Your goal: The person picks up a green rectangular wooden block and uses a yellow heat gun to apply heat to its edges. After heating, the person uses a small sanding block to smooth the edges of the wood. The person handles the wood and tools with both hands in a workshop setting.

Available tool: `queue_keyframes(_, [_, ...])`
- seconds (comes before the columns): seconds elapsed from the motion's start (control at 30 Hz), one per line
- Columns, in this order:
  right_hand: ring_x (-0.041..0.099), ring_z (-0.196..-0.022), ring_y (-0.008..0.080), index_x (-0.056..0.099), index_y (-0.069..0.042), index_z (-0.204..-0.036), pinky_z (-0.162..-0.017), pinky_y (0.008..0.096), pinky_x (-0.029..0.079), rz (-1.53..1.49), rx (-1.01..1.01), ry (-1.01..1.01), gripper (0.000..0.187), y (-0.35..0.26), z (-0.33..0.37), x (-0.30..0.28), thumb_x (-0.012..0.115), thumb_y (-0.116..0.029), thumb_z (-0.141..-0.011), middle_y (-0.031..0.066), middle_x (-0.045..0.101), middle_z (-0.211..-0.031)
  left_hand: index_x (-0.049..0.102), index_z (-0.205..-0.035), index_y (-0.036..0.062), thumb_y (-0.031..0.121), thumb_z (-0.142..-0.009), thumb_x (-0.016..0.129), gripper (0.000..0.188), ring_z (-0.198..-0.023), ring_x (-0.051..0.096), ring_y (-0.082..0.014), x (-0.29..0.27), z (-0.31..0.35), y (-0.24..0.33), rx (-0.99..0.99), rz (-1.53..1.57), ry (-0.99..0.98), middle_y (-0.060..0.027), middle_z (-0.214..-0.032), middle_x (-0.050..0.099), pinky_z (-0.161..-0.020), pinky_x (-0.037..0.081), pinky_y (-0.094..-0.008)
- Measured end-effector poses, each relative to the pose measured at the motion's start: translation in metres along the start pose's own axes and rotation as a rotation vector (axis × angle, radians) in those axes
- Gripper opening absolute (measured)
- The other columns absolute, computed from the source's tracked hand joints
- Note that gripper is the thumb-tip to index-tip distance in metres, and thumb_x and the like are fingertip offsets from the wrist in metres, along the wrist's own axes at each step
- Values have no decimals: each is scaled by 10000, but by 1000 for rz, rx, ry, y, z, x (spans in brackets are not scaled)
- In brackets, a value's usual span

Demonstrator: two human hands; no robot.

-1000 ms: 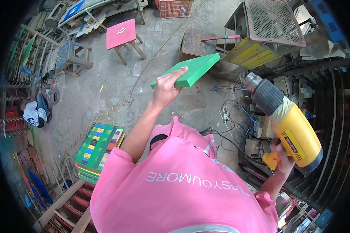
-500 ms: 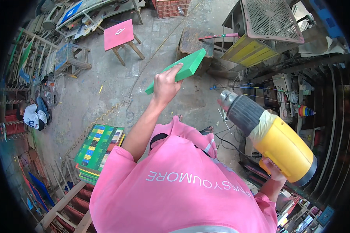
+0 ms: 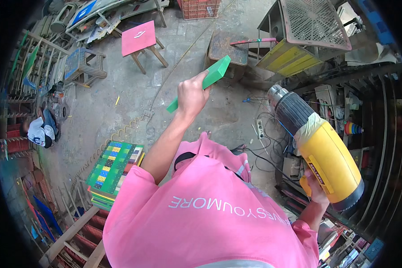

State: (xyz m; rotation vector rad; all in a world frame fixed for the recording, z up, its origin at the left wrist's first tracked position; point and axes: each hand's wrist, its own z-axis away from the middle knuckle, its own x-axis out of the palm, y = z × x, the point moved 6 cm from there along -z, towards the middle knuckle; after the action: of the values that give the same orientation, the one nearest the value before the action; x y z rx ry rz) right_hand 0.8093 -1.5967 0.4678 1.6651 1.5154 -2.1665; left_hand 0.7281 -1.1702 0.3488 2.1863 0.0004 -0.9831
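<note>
A flat green board (image 3: pixel 218 71) is gripped along its edge by my left hand (image 3: pixel 192 95), fingers closed round it. It is tilted in the air, its narrow side turned mostly toward me. My right hand (image 3: pixel 317 186) is wrapped round the handle of a yellow heat gun (image 3: pixel 332 156) with a dark ribbed collar, pale tape and a metal nozzle (image 3: pixel 277 93). The nozzle points up and left, toward the board but apart from it. The fingers on the board's far side are hidden.
A stack of coloured boards (image 3: pixel 114 167) stands at lower left. Beyond are a pink stool (image 3: pixel 138 38), a blue-topped stool (image 3: pixel 78 62), a worn brown stool (image 3: pixel 230 47) and a red crate (image 3: pixel 200 9). A person (image 3: pixel 41 130) sits far left. Cables (image 3: pixel 270 156) lie near a power strip (image 3: pixel 260 128).
The green board has turned more edge-on and shows less of its face. The heat gun has moved slightly right and rolled, its nozzle now farther from the board.
</note>
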Motion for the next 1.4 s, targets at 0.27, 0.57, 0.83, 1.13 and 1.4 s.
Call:
queue_keyframes(0.27, [590, -1196, 248, 532, -47, -1367, -1020, 396, 456, 257, -127, 15, 608, 12, 5, 8, 772, -112, -812, 103, 616, -1295, 705, -1086, 34, 41, -715, 780, 378, -806, 703, -377, -4, 1, 1, 22, -1, -3, -196, -949, 719, -684, 566, -446])
queue_keyframes(0.57, [670, -1038, 225, 539, -18, -1342, -913, 351, 523, -105, -152, 112, 577, -13, -10, 10, 767, -30, -812, 99, 679, -1165, 704, -1092, 37, 35, -715, 768, 382, -801, 709, -372, -5, 3, -1, 42, -5, -6, -197, -963, 720, -679, 572, -438])
queue_keyframes(0.83, [662, -929, 204, 580, 0, -1270, -816, 334, 533, -125, -44, 21, 465, -9, -17, 26, 751, -56, -841, 101, 685, -1080, 710, -1148, 66, 29, -724, 785, 432, -817, 714, -365, -10, 6, 3, 164, 115, 90, -192, -957, 722, -669, 559, -412])
queue_keyframes(1.13, [661, -843, 171, 649, -11, -1189, -753, 290, 525, -434, 75, -22, 416, -28, -40, 19, 799, -55, -804, 64, 711, -1003, 689, -1187, 13, -80, -676, 737, 521, -1048, 704, -332, -20, 2, 7, 339, 201, 105, -182, -1124, 716, -893, 576, -385])
queue_keyframes(1.4, [664, -1000, 227, 604, -20, -1261, -864, 349, 537, -151, -130, 7, 525, -37, -37, 14, 818, -42, -782, 90, 699, -1068, 694, -1157, -35, -142, -648, 649, 522, -1086, 699, -314, -26, -5, 8, 417, 231, 101, -176, -1131, 721, -955, 562, -407])
